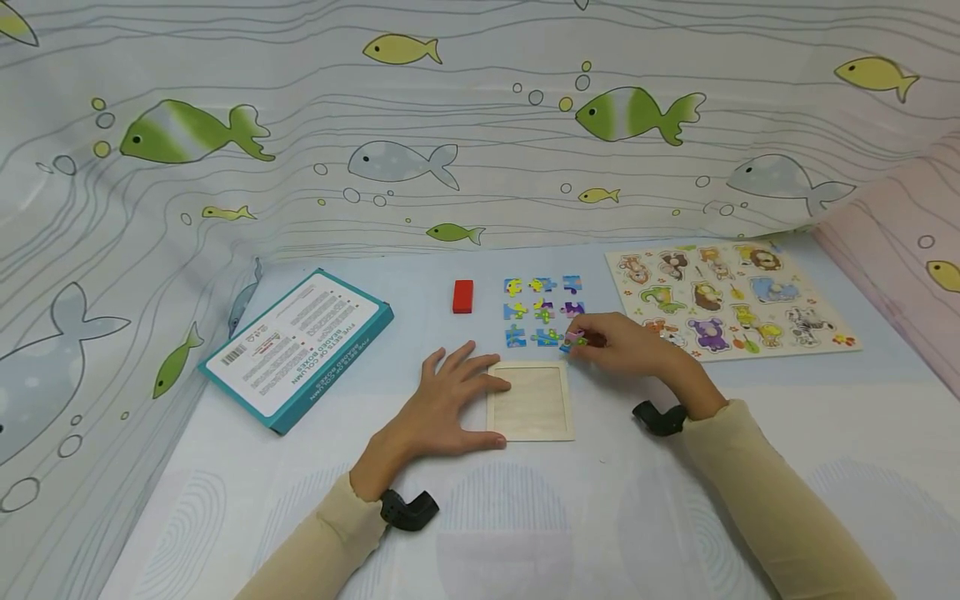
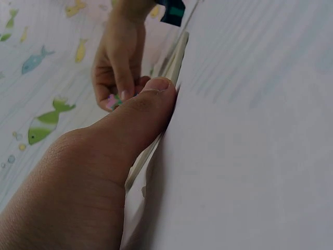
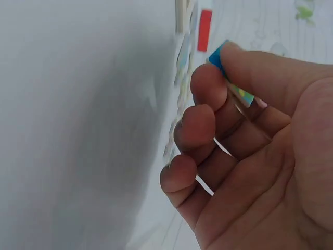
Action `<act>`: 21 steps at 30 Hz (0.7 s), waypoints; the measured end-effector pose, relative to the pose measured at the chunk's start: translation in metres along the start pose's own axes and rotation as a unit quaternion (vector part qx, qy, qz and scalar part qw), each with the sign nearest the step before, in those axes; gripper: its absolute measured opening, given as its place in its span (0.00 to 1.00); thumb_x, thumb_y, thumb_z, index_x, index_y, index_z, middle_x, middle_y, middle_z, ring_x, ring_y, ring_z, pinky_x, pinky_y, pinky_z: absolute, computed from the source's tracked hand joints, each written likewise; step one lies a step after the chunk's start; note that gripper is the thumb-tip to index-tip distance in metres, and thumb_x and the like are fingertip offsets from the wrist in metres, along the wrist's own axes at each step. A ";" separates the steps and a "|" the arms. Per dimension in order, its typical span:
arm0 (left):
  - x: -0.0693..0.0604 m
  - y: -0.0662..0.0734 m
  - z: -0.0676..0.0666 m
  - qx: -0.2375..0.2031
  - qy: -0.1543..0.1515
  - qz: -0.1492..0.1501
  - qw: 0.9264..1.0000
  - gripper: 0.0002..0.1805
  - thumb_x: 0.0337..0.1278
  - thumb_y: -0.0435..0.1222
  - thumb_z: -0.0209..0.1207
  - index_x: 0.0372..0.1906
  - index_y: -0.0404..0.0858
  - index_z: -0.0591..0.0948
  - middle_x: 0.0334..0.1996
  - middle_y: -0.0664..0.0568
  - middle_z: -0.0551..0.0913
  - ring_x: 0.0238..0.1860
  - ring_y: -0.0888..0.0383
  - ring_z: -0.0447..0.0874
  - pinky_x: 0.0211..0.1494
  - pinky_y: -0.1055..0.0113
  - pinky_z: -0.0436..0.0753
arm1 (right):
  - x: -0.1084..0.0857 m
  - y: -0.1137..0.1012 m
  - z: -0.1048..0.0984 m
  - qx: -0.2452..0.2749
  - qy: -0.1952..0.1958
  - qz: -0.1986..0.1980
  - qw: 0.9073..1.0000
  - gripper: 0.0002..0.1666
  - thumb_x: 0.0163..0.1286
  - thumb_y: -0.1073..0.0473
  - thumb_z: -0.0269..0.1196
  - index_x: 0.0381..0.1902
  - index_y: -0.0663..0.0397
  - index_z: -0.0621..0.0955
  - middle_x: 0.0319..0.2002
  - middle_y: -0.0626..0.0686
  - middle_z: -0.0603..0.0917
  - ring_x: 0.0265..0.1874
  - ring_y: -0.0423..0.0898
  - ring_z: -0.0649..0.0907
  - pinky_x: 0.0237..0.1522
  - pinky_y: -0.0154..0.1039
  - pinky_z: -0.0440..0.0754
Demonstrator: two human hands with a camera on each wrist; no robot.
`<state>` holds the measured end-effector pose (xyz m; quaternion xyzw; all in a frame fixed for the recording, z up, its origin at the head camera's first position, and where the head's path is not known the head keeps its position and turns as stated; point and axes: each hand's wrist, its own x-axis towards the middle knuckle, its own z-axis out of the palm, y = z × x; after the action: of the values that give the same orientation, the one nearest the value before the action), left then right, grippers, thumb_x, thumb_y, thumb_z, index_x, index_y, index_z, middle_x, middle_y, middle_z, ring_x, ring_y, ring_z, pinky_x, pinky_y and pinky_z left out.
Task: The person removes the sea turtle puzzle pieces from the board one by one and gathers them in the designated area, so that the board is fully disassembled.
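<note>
My right hand point(image 1: 618, 343) pinches a small jigsaw piece point(image 3: 243, 96) between thumb and fingers; blue, green and pink show on it. It is above the table, just right of the laid-out pieces. Several other jigsaw pieces point(image 1: 543, 310) lie apart in rows, with blue, yellow, green and purple print. Nearer me is a square wooden puzzle tray point(image 1: 536, 408) with a raised rim and no pieces in it. My left hand point(image 1: 450, 404) rests at the tray's left side, fingers spread, thumb along the near left corner and index fingertip over the upper left part.
A red block point(image 1: 463, 297) lies left of the pieces. A teal and white box point(image 1: 300, 346) lies further left. At the right is a flat animal puzzle board point(image 1: 738, 300). A fish-patterned cloth point(image 1: 495, 108) rises behind the table.
</note>
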<state>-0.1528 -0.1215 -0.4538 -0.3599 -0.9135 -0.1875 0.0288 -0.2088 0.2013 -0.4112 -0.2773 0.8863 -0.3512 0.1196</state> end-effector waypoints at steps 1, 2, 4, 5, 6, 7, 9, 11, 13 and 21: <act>0.000 0.000 0.000 -0.001 -0.001 -0.001 1.000 0.37 0.46 0.67 0.66 0.63 0.60 0.78 0.75 0.55 0.69 0.81 0.42 0.54 0.76 0.34 0.49 | -0.001 0.002 -0.002 -0.002 0.004 0.005 1.000 0.03 0.72 0.62 0.65 0.41 0.52 0.80 0.26 0.46 0.73 0.27 0.42 0.71 0.31 0.34 0.68; 0.000 0.000 0.000 -0.001 -0.002 -0.002 1.000 0.37 0.46 0.67 0.67 0.63 0.60 0.78 0.75 0.55 0.69 0.81 0.42 0.54 0.76 0.34 0.49 | -0.002 0.004 -0.003 -0.005 0.008 0.010 1.000 0.03 0.72 0.62 0.65 0.40 0.52 0.80 0.26 0.46 0.73 0.27 0.42 0.71 0.30 0.34 0.67; 0.000 0.001 0.000 -0.001 -0.004 -0.003 1.000 0.37 0.46 0.67 0.67 0.64 0.60 0.78 0.75 0.55 0.69 0.81 0.43 0.53 0.76 0.34 0.49 | -0.003 0.007 -0.006 -0.015 0.011 0.020 1.000 0.03 0.72 0.61 0.65 0.40 0.52 0.80 0.25 0.46 0.71 0.26 0.42 0.70 0.30 0.34 0.66; 0.000 0.001 0.000 0.000 -0.004 -0.003 1.000 0.37 0.46 0.67 0.67 0.64 0.60 0.78 0.75 0.55 0.69 0.81 0.43 0.53 0.76 0.34 0.49 | -0.004 0.009 -0.008 -0.020 0.010 0.025 0.999 0.03 0.71 0.61 0.66 0.39 0.52 0.80 0.24 0.46 0.71 0.26 0.42 0.70 0.30 0.35 0.66; 0.000 0.001 0.000 0.000 -0.004 -0.003 1.000 0.37 0.46 0.66 0.67 0.64 0.60 0.78 0.75 0.55 0.69 0.81 0.42 0.53 0.77 0.34 0.49 | -0.004 0.010 -0.009 -0.024 0.010 0.028 0.999 0.04 0.71 0.61 0.66 0.39 0.53 0.80 0.24 0.46 0.71 0.27 0.43 0.70 0.30 0.35 0.66; 0.000 0.001 0.000 0.002 -0.005 -0.003 1.000 0.37 0.46 0.66 0.67 0.64 0.60 0.78 0.75 0.55 0.69 0.81 0.43 0.53 0.77 0.34 0.49 | -0.005 0.012 -0.010 -0.030 0.009 0.031 0.999 0.04 0.71 0.60 0.66 0.38 0.53 0.80 0.24 0.46 0.71 0.27 0.42 0.70 0.30 0.35 0.65; 0.000 0.000 0.000 0.003 -0.005 -0.003 1.000 0.37 0.46 0.67 0.67 0.64 0.60 0.78 0.75 0.55 0.69 0.81 0.43 0.53 0.77 0.34 0.49 | -0.005 0.014 -0.010 -0.038 0.006 0.037 0.999 0.05 0.70 0.60 0.66 0.36 0.53 0.79 0.24 0.46 0.71 0.26 0.42 0.70 0.29 0.35 0.65; 0.000 0.000 0.000 0.003 -0.005 -0.002 1.000 0.37 0.46 0.67 0.66 0.64 0.60 0.78 0.75 0.55 0.69 0.81 0.43 0.53 0.77 0.34 0.49 | -0.005 0.015 -0.010 -0.040 0.006 0.043 0.998 0.07 0.70 0.61 0.67 0.34 0.53 0.78 0.23 0.46 0.70 0.26 0.42 0.70 0.29 0.36 0.65; 0.000 0.000 0.000 0.002 -0.004 -0.002 1.000 0.37 0.46 0.67 0.66 0.64 0.60 0.78 0.75 0.55 0.69 0.81 0.43 0.53 0.77 0.34 0.49 | -0.005 0.016 -0.009 -0.044 0.009 0.045 0.998 0.08 0.70 0.61 0.67 0.32 0.53 0.77 0.23 0.46 0.70 0.26 0.42 0.69 0.29 0.35 0.64; 0.000 0.000 0.001 -0.001 -0.006 -0.006 1.000 0.37 0.46 0.68 0.66 0.64 0.61 0.78 0.75 0.56 0.68 0.82 0.44 0.52 0.77 0.35 0.48 | -0.003 0.018 -0.004 -0.047 0.038 0.060 0.996 0.06 0.69 0.61 0.67 0.42 0.56 0.81 0.25 0.48 0.75 0.26 0.43 0.71 0.30 0.36 0.68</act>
<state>-0.1524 -0.1216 -0.4546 -0.3560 -0.9155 -0.1860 0.0217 -0.2159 0.2162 -0.4204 -0.2151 0.9208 -0.3118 0.0933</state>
